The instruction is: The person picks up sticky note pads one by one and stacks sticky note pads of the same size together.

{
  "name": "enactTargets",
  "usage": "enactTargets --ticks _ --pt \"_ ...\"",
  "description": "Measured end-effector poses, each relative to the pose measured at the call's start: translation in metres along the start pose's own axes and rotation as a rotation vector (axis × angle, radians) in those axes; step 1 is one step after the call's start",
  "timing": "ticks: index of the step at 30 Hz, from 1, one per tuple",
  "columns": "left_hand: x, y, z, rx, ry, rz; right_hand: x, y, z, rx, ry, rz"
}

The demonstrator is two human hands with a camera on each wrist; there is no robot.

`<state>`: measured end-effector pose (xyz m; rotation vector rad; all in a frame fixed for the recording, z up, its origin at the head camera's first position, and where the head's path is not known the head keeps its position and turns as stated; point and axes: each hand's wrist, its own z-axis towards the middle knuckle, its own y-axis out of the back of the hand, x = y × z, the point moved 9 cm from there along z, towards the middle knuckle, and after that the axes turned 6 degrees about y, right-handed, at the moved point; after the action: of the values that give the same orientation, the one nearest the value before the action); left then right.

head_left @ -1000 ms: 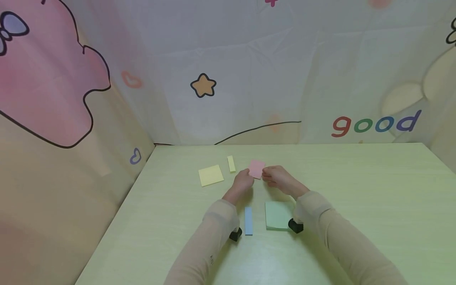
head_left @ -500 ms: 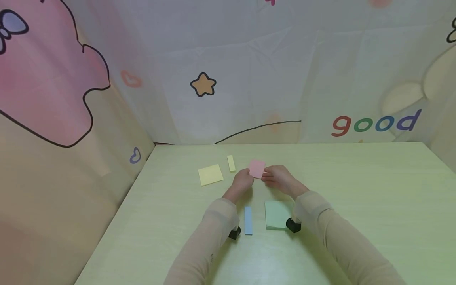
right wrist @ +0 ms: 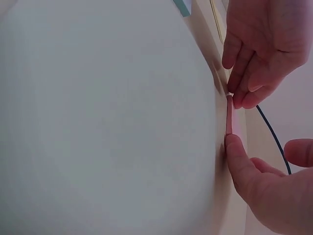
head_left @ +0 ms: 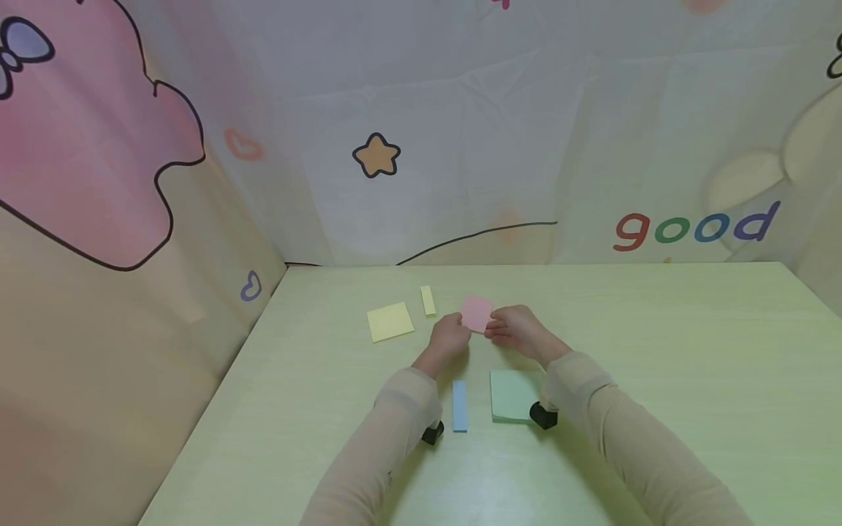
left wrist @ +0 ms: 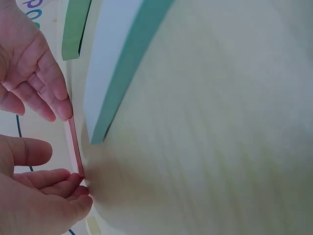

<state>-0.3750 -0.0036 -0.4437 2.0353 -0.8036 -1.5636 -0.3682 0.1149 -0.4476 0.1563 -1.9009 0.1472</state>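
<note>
A small pink sticky note pad (head_left: 476, 314) lies toward the back of the table, between both hands. My left hand (head_left: 450, 334) touches its left side with the fingertips; in the left wrist view the thumb (left wrist: 34, 151) stands apart from it. At the pad's right side rest the loosely bent fingers of my right hand (head_left: 520, 330), seen low in the right wrist view with the thumb (right wrist: 299, 152) away from the pad. Thin edges of the pink pad show between the fingertips in both wrist views.
A yellow square pad (head_left: 390, 322) and a narrow yellow strip pad (head_left: 427, 301) lie left of the pink one. Nearer me are a narrow blue strip pad (head_left: 459, 406) and a thick green pad (head_left: 513, 394), partly under the right sleeve. A printed cloth (head_left: 460, 146) hangs behind the table.
The pink pad has shifted very slightly toward me and its tilt has changed a little. The right fingers have moved slightly along its right side; the left hand has hardly moved.
</note>
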Motion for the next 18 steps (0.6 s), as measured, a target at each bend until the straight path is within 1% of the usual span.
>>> enactTargets --ticks 2,4,8,11,15,18 --pt "-0.003 0.003 -0.006 -0.017 -0.006 0.023 -0.001 0.001 -0.001 -0.012 -0.019 -0.001" --pt "-0.005 0.005 -0.007 -0.036 -0.014 0.044 -0.002 0.002 -0.003 -0.020 -0.040 -0.005" --pt "-0.005 0.006 -0.008 -0.054 -0.016 0.066 -0.004 0.002 -0.006 -0.029 -0.068 -0.024" --pt "-0.005 0.007 -0.009 -0.051 -0.011 0.058 -0.004 0.003 -0.008 -0.040 -0.079 -0.034" --pt "-0.004 0.007 -0.010 -0.052 -0.012 0.038 -0.001 0.005 -0.008 -0.062 -0.054 -0.067" --pt "-0.004 0.007 -0.009 -0.051 -0.017 0.013 0.007 0.007 -0.008 -0.083 0.012 -0.136"
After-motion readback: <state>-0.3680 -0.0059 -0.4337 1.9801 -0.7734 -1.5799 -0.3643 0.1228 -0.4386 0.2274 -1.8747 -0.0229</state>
